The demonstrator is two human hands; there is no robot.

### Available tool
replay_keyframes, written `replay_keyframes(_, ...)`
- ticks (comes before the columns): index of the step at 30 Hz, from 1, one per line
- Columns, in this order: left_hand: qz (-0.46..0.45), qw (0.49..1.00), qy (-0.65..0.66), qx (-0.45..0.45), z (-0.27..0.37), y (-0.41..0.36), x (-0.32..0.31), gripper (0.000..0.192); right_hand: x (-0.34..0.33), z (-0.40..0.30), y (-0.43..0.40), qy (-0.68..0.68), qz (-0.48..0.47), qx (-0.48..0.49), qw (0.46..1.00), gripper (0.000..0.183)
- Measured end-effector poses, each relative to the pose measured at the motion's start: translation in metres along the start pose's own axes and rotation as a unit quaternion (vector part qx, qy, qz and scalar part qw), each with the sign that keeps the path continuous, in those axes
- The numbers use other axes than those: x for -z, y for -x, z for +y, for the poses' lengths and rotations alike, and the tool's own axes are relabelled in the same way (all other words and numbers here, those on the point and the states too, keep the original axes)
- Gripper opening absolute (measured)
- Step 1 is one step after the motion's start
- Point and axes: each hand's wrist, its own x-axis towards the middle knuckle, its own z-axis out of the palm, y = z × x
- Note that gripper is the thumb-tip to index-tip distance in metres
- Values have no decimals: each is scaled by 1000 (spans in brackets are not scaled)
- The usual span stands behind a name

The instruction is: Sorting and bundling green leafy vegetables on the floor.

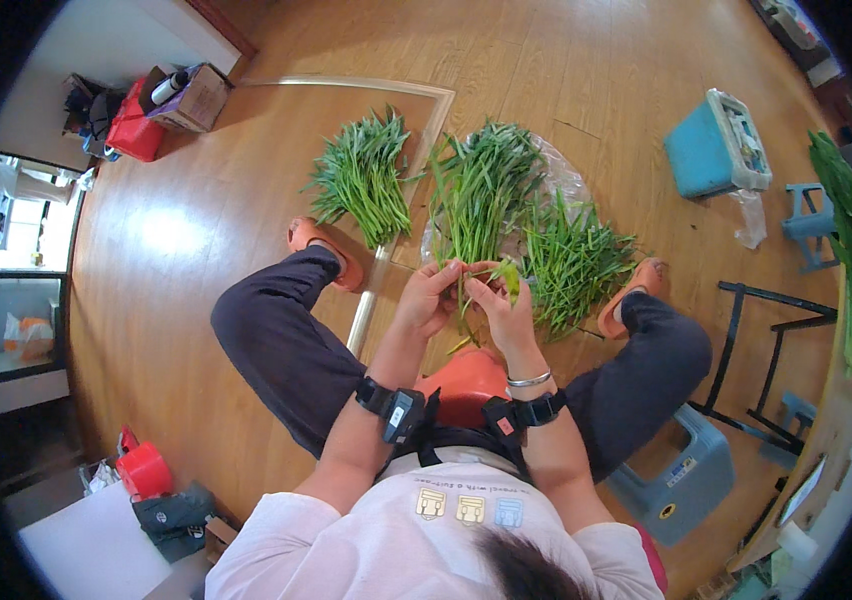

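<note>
Both hands meet in front of my lap, low over the greens. My left hand (432, 298) pinches a thin green stem (461, 294) between thumb and fingers. Close beside it, my right hand (502, 306) has its fingers on the same greens, and a yellowish-green leaf (511, 279) sticks out of its grip. Beyond the hands lies a large pile of long-stemmed leafy greens (482, 191), partly on a clear plastic sheet (565, 174). A looser pile of greens (572, 266) lies to the right, and a neater bundle (366, 180) lies left on the wood floor.
An orange-red plastic object (463, 386) is between my legs. Rightward are a blue bin (711, 146), a black metal frame (733, 352), a blue-grey plastic stool (685, 480) and long greens (850, 247) on a table edge. A cardboard box (197, 97) and red bag (133, 127) stand far left.
</note>
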Motion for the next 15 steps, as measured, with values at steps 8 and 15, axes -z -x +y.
replay_keyframes(8,38,993,90,-59,15,-9,25,10,1,16,5,255,39,217,941,6)
replay_keyframes(15,100,974,160,-128,35,-14,39,10,25,-5,-3,58,67,112,990,5)
